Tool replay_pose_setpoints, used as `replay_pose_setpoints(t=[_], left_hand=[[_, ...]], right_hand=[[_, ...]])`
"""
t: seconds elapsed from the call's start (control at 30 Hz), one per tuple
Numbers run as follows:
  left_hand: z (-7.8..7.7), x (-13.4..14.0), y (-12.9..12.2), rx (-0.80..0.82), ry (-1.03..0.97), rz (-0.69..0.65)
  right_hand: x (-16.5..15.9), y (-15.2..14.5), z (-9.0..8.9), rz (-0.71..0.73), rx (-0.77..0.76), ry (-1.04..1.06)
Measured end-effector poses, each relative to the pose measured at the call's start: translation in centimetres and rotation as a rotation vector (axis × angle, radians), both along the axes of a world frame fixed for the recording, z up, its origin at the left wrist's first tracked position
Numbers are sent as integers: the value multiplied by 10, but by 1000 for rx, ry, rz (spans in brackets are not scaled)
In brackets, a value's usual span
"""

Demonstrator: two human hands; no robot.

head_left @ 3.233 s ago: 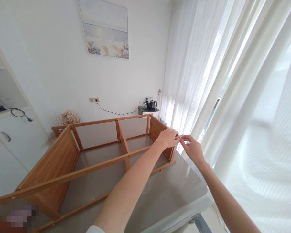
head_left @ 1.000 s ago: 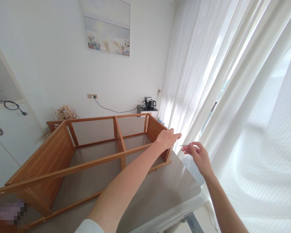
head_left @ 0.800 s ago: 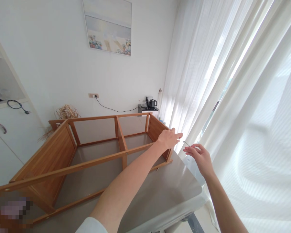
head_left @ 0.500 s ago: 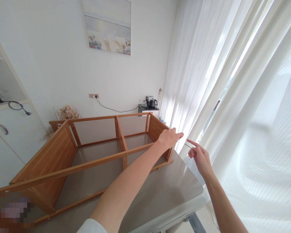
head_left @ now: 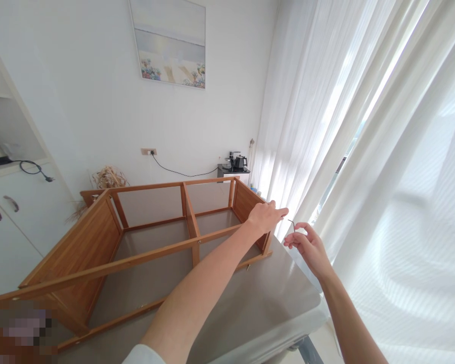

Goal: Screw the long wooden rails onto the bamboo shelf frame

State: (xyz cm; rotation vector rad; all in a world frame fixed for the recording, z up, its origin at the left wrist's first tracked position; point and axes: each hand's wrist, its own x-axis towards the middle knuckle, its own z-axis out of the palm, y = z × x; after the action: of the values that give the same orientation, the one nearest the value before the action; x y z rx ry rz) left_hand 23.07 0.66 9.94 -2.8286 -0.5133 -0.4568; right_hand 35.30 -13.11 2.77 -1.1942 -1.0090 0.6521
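A wooden shelf unit (head_left: 157,248) with slatless rails and solid end panels lies across the table. My left hand (head_left: 264,216) grips its far right corner from above, one finger sticking out to the right; the part beneath the palm is hidden. Just right of that corner, my right hand (head_left: 306,246) pinches a thin bent hex key (head_left: 293,225) between thumb and fingers. The key's short end points toward my left hand, apart from the wood. A small bolt-like piece (head_left: 248,267) shows by the unit's lower rail.
The grey table (head_left: 273,298) has its right edge near my right forearm. White curtains (head_left: 387,202) hang close on the right. Behind the unit stand a black kettle (head_left: 241,162) on a small cabinet and dried stalks (head_left: 109,178). White cupboards (head_left: 11,222) are at left.
My right hand has turned and its fingers have curled in, so the hex key now stands more upright. My left hand stays on the corner. The view has shifted slightly.
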Motion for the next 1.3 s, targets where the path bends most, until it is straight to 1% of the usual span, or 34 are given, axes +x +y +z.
replay_pose_setpoints(t=[0.2,0.33,0.43,0.53,0.63,0.73,0.93,1.13,1.3], left_hand=[[-3,2,2,19,-10,-13],[-2,2,1,1,-4,-9],[-1,1,0,-15,9,-7],[1,0,1,-31,25,-19],[1,0,1,-33,23,-23],[0,0,1,-41,19,-19],[1,0,2,-56,25,-22],[2,-1,1,-56,20,-22],[3,-1,0,-52,13,-14]], right_hand=[[-2,-4,1,-2,-27,-98],[0,-2,1,-59,-44,-172],[5,4,-1,-98,-45,-236],[10,13,-5,-186,-72,-322],[11,20,-7,-335,-103,-478],[9,24,-6,-481,-97,-597],[7,25,-7,-587,-109,-574],[5,22,-12,-587,-108,-511],[4,23,-15,-564,-129,-507]])
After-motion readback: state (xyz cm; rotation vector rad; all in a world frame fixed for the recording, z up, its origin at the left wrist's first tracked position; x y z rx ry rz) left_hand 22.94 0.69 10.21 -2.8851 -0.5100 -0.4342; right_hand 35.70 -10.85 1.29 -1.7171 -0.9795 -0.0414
